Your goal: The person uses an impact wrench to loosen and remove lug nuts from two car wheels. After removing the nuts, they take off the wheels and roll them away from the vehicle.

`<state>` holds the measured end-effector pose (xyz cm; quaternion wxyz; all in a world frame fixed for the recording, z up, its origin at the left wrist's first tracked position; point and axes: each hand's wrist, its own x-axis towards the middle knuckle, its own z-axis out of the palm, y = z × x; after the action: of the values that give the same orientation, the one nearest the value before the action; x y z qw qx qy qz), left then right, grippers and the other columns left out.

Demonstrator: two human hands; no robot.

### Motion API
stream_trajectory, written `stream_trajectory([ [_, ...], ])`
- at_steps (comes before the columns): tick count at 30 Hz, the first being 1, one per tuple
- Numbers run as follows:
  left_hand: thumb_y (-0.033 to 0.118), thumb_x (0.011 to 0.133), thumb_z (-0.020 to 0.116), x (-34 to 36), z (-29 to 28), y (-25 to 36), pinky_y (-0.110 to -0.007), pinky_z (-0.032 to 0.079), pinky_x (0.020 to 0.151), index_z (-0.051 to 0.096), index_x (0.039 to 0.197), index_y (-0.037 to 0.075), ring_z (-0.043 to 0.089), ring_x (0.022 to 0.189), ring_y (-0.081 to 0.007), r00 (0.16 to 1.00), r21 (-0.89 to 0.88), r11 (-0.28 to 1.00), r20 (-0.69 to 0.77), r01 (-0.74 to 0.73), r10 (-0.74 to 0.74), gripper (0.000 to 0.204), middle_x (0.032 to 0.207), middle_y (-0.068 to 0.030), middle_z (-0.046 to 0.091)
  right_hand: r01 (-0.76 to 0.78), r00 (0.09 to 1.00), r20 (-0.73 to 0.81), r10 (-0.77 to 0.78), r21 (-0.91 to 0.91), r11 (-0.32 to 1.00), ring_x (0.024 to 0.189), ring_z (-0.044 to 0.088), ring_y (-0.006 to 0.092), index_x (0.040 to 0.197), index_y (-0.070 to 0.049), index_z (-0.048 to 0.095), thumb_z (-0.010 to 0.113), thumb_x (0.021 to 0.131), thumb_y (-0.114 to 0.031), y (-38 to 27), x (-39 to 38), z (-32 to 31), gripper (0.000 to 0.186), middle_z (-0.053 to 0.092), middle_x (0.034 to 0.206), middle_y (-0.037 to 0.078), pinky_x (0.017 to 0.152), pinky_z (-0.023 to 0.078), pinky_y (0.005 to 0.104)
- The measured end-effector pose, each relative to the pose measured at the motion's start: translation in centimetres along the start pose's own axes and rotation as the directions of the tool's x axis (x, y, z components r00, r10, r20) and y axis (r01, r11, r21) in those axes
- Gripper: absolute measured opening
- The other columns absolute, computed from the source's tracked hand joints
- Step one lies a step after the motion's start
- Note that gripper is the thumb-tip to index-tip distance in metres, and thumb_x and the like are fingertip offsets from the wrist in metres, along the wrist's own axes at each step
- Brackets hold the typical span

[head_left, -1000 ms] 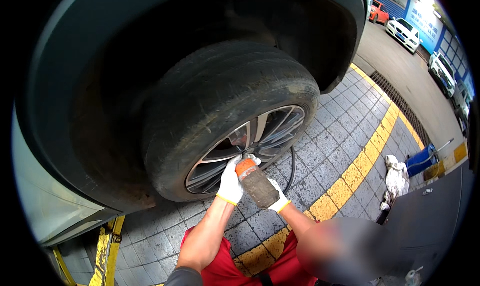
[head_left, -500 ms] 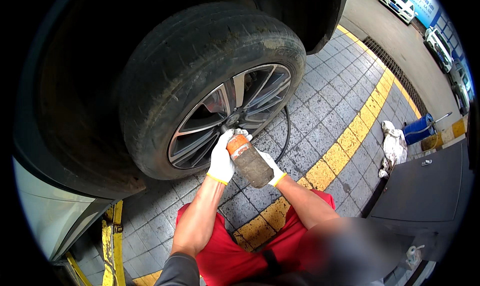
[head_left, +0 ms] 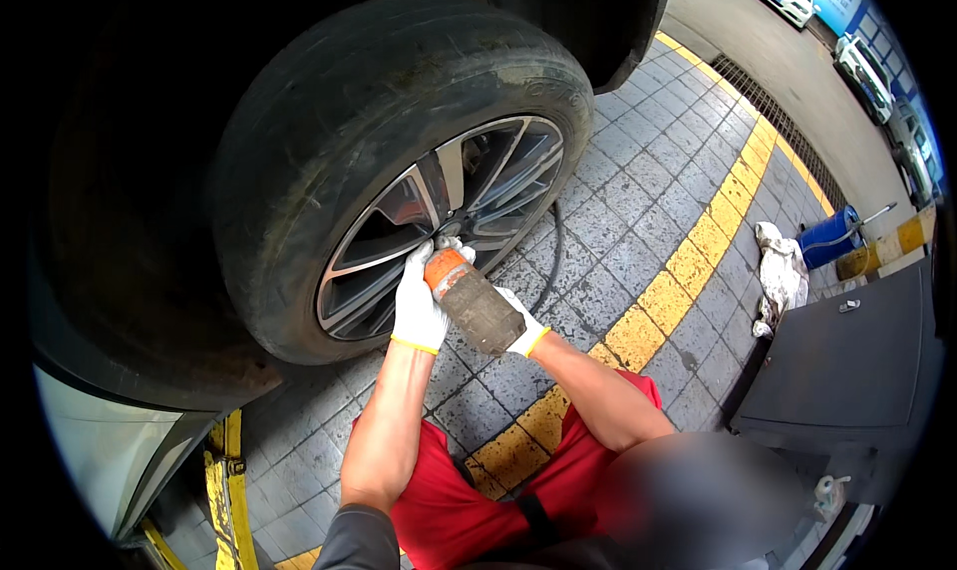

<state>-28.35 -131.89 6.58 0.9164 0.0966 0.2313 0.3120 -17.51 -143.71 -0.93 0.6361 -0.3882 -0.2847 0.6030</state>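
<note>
Far left: pale car body panel (head_left: 110, 430), with a worn yellow metal frame (head_left: 231, 495) near the lower edge. Right of these, a dark tyre (head_left: 299, 161) on a multi-spoke alloy rim (head_left: 451, 176), mounted under the wheel arch. Left hand (head_left: 419, 306), in a white glove with yellow cuff, is closed around the front end of the impact wrench (head_left: 478, 306), its fingertips showing past the orange collar. Wrench sits just in front of the rim, nose toward the hub area, body slanting back toward the near right; contact at the nose is covered by the glove. Handling, judged: dense and front-heavy, rigid, not fragile; the grimy grey-brown casing may be slick, so best support is one palm at the collar and the other on the rear grip. Right hand (head_left: 523, 329), gloved alike, is against the rear underside; fingers hidden behind the casing, so cannot tell how tightly they close. Dark hose (head_left: 560, 251) curves on the paving beyond; its join to the wrench is not visible. Further right: yellow floor stripe (head_left: 688, 271), stained white cloth (head_left: 783, 271), blue canister (head_left: 822, 246), then dark grey cabinet (head_left: 847, 361), nearer.
</note>
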Motion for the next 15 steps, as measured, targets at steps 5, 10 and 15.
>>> stream_trajectory([
  [5, 0.029, 0.097, 0.062, 0.2, 0.3, -0.2, -0.049, 0.055, 0.096, 0.062, 0.095, 0.003, 0.067, 0.084, -0.0306, 0.997, 0.010, 0.999, -0.076, -0.030, 0.031, 0.026, 0.084, -0.0094, 0.066, -0.102, 0.983, -0.158, 0.094, -0.049, 0.994, 0.105, 0.065, 0.0161, 0.133, -0.007, 0.057, 0.052, 0.106, -0.022, 0.5, -1.5, -0.1, 0.032, 0.066, 0.119, 0.005, 0.095, 0.055, 0.0349],
  [10, 0.029, 0.098, 0.062, 0.5, 0.9, -0.7, -0.045, 0.054, 0.091, 0.060, 0.087, 0.007, 0.062, 0.076, -0.0260, 0.999, -0.023, 0.999, 0.003, -0.040, 0.040, 0.025, 0.076, -0.0049, 0.060, -0.107, 0.985, -0.125, 0.119, 0.102, 0.989, 0.107, 0.065, 0.0155, 0.133, -0.005, 0.058, 0.053, 0.104, -0.017, -1.2, -3.9, -0.7, 0.032, 0.066, 0.121, 0.004, 0.096, 0.053, 0.0336],
  [15, 0.023, 0.098, 0.060, 0.9, 0.4, -0.9, -0.039, 0.051, 0.073, 0.057, 0.084, 0.008, 0.054, 0.067, -0.0198, 0.998, 0.023, 0.998, -0.029, -0.057, 0.057, 0.021, 0.071, -0.0027, 0.055, -0.070, 0.996, -0.074, 0.045, -0.388, 0.919, 0.110, 0.064, 0.0142, 0.137, -0.005, 0.055, 0.049, 0.104, -0.016, -3.6, -7.5, -1.4, 0.036, 0.064, 0.127, 0.004, 0.097, 0.053, 0.0335],
])
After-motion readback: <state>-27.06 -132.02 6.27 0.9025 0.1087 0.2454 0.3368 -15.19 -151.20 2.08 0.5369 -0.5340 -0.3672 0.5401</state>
